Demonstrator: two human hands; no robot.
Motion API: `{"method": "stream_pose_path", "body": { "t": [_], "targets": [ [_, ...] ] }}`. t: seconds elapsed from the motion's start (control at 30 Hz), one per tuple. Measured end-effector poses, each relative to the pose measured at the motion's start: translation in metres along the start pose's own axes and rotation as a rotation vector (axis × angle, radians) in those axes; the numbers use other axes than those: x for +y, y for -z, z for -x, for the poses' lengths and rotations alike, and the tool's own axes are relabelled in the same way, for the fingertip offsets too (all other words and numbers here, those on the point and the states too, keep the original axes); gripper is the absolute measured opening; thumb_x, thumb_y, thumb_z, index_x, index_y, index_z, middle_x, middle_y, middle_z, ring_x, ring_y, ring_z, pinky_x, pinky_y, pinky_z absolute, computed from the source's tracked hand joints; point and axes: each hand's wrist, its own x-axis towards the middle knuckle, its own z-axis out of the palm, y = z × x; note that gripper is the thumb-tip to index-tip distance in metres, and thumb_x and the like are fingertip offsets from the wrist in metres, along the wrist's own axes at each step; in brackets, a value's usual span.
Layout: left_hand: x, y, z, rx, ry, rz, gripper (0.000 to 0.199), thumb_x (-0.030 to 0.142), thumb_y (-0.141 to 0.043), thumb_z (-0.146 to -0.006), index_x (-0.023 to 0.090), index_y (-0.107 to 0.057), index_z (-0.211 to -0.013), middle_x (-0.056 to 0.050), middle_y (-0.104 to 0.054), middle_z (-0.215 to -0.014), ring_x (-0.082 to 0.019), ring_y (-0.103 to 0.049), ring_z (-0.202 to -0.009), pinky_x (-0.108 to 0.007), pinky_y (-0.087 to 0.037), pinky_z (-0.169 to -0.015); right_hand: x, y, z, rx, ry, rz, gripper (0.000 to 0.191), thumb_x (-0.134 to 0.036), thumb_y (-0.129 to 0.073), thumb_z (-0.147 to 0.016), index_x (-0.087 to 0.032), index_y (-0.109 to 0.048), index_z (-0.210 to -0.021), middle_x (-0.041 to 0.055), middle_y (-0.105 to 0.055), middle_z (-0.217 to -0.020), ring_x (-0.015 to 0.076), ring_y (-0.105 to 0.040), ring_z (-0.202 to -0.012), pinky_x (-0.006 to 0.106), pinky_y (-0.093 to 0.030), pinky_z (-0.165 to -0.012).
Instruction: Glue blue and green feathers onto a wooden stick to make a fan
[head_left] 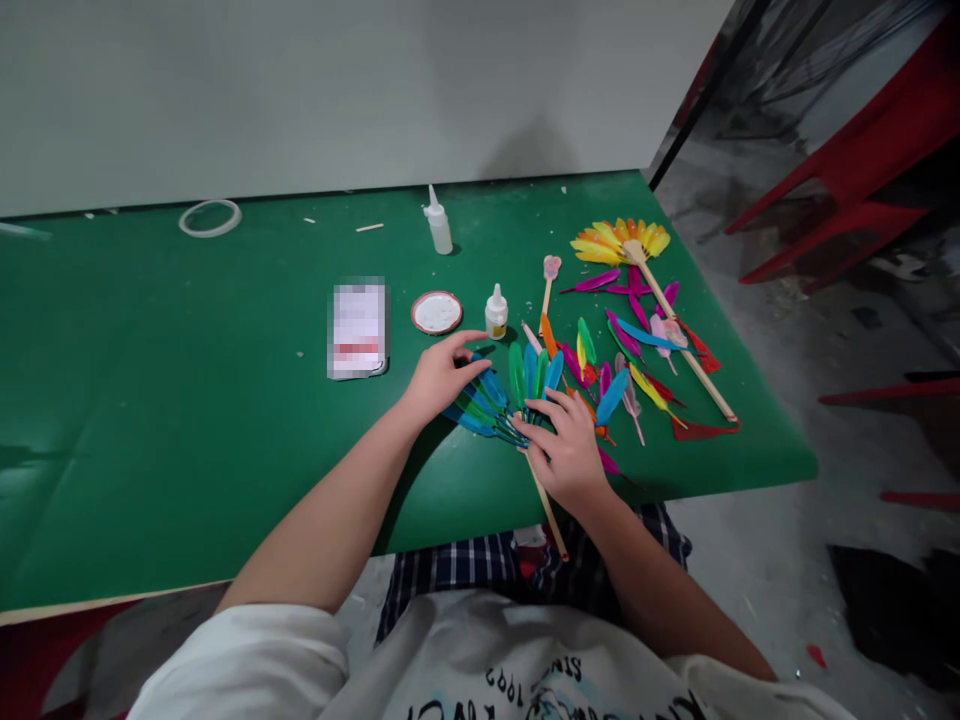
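Note:
A feather fan of blue and green feathers (517,372) lies near the table's front edge, its wooden stick handle (549,507) reaching past that edge. My left hand (442,378) is over the fan's left feathers, thumb and forefinger stretched out and apart. Spread fingers of my right hand (566,445) rest at the fan's centre, where the quills meet; they partly cover the joint. Whether a quill lies under those fingertips I cannot make out. Just beyond my left fingertips stands a small white glue bottle (496,314) with a yellow label.
Loose coloured feathers (611,395) are scattered to the right. Behind them lies a finished-looking yellow feather fan (621,242) with a red tassel (705,430). A round white lid (436,313), a phone-like blurred object (358,328), another bottle (439,228) and a tape ring (210,218) lie farther left.

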Motion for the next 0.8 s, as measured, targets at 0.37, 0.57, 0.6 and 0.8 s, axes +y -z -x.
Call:
{"method": "stream_pose_path", "body": {
  "t": [0.37,0.57,0.6,0.8],
  "targets": [
    [0.0012,0.0007,0.0005,-0.027,-0.007,0.026,0.037,0.027,-0.058,-0.072,0.021,-0.054,-0.108,0.006,-0.042,-0.053,-0.007,-0.036,-0.05,-0.02,-0.029,-0.051,-0.0001,0.0033,-0.0005,0.12,-0.054,-0.059,0.034,-0.009,-0.046,-0.071,-0.025,-0.065,-0.094,0.0034,-0.06,-0.101,0.0229,-0.046,-0.107,0.048,-0.03,-0.097],
    [0.0009,0.0003,0.0008,-0.032,-0.016,0.037,0.036,0.026,-0.059,-0.072,0.02,-0.055,-0.107,0.005,-0.043,-0.054,-0.007,-0.037,-0.051,-0.019,-0.03,-0.051,0.0,0.0024,0.0001,0.082,-0.034,-0.045,0.029,-0.011,-0.048,-0.071,-0.025,-0.067,-0.089,0.0034,-0.061,-0.1,0.0235,-0.046,-0.107,0.049,-0.029,-0.097],
    [0.0009,0.0003,0.0009,-0.033,-0.019,0.034,0.036,0.026,-0.059,-0.072,0.02,-0.055,-0.107,0.005,-0.043,-0.054,-0.007,-0.037,-0.051,-0.019,-0.03,-0.051,0.0,0.0022,0.0002,0.075,-0.029,-0.04,0.029,-0.012,-0.048,-0.071,-0.025,-0.067,-0.088,0.0033,-0.06,-0.101,0.0237,-0.046,-0.107,0.049,-0.029,-0.097],
    [0.0005,0.0001,0.0016,-0.026,-0.025,-0.004,0.035,0.026,-0.059,-0.072,0.021,-0.056,-0.106,0.006,-0.044,-0.053,-0.007,-0.037,-0.051,-0.019,-0.03,-0.051,-0.0031,0.0033,-0.0001,0.049,0.005,0.028,0.025,-0.016,-0.049,-0.073,-0.027,-0.066,-0.087,0.003,-0.06,-0.101,0.0235,-0.045,-0.108,0.05,-0.025,-0.099]
  ]
}}
